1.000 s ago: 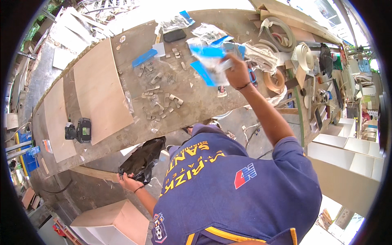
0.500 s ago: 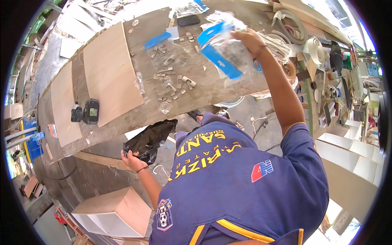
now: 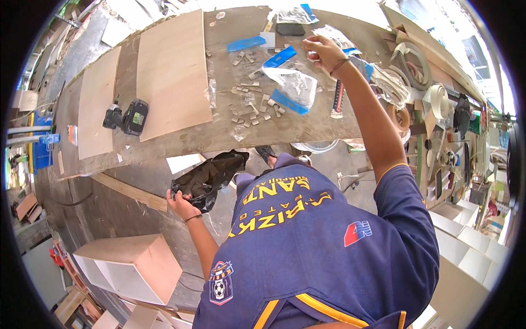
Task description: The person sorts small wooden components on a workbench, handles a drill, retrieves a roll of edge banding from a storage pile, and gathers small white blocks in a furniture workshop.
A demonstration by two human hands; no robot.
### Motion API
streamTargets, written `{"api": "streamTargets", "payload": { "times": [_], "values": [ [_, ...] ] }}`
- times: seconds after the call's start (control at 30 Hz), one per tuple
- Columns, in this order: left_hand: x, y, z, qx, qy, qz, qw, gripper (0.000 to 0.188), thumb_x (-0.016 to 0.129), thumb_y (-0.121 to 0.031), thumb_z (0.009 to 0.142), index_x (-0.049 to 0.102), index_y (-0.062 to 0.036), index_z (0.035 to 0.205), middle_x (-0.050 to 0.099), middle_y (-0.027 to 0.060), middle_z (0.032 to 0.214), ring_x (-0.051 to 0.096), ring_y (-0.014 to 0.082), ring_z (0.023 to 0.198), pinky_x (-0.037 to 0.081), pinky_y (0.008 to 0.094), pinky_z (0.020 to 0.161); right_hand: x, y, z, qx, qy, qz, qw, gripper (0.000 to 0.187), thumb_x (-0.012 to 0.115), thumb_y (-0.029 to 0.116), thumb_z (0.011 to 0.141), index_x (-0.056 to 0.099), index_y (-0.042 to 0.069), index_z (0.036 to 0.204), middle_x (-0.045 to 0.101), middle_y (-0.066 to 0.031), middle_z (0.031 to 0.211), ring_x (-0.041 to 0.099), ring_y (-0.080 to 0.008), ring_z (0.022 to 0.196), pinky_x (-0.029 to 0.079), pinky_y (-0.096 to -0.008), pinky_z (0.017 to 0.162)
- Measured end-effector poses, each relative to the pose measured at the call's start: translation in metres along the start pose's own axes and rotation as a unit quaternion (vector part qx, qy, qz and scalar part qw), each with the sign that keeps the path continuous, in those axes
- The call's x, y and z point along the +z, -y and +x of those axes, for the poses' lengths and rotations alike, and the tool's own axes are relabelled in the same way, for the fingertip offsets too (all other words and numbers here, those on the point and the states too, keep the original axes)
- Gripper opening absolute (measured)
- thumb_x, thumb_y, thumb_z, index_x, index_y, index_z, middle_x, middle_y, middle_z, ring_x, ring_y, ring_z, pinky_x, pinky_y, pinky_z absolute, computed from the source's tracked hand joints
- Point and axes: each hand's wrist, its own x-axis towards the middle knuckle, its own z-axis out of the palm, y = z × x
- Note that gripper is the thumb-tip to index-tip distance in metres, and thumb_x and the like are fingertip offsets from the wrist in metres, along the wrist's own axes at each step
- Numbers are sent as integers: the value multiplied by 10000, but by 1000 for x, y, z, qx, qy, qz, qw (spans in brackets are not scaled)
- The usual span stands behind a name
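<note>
- Biggest thing first: your workbench (image 3: 323, 127) is well spread with stuff, so going by how it lies I'd call this partway sorted at best.
- The two wooden panels, a wide one (image 3: 172, 77) and a narrow one (image 3: 98, 104), lie flat side by side on the left of it.
- Your black plastic bag (image 3: 211, 178) hangs just off the near edge, spread out some; can't tell if anything's in it.
- The clear packet with blue ends (image 3: 298, 88) looks to be over the middle of the bench, next to the loose bits and apart from your hand. Can't tell if it's emptied. Another clear packet (image 3: 296, 13) sits up at the far edge, so that one's on the bench too.
- Black power tool (image 3: 131, 117) rests by the wide panel, nobody touching it.
- Your left hand (image 3: 183, 205) is closed on the bag's edge. Your right hand (image 3: 324, 53) is half-curled above the bench; can't tell if something's pinched in there.
- Smallest: the metal pieces (image 3: 276, 107) are out loose in a scatter, not gathered up.
</note>
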Motion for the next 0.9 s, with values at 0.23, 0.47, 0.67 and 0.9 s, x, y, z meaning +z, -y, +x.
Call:
{"api": "streamTargets", "payload": {
  "times": [0.23, 0.47, 0.67, 0.9],
  "values": [
    [-13, -5, -2, -5, -44, -8, 999, 423, 446, 17, 790, 386, -35, 1205, 449, 47, 756, 397, 89, 521, 424, 255, 518, 12, -92, -57, -205, -274, -191, 920, 532, 655, 385, 750, 527, -27, 1061, 587, -150, 909, 577, -248, 773, 448, -351, 734],
    [-20, 7, 4, -1, -44, -5, 999, 418, 447, 26, 780, 393, -8, 1193, 463, 60, 784, 402, 99, 514, 431, 254, 510, 49, -138, -125, 69, -112, -272, 953, 657, 692, 385, 702, 465, -75, 1113, 586, -210, 986, 590, -294, 888, 456, -353, 758],
    [-7, -5, 7, -7, -17, -20, 1000, 404, 455, 29, 779, 404, -3, 1179, 470, 68, 781, 406, 104, 506, 440, 255, 502, 63, -209, -84, 75, -280, -220, 932, 632, 740, 312, 659, 467, -89, 1064, 601, -100, 762, 606, -179, 685, 481, -300, 590],
    [-19, -2, 13, 2, -8, -18, 1000, 385, 450, 27, 791, 409, -11, 1172, 473, 63, 764, 404, 94, 499, 439, 249, 500, 48, -113, -85, -74, -199, -149, 966, 264, 642, 179, 701, 609, -6, 887, 595, -116, 754, 571, -206, 664, 445, -305, 620]
  ]
}}
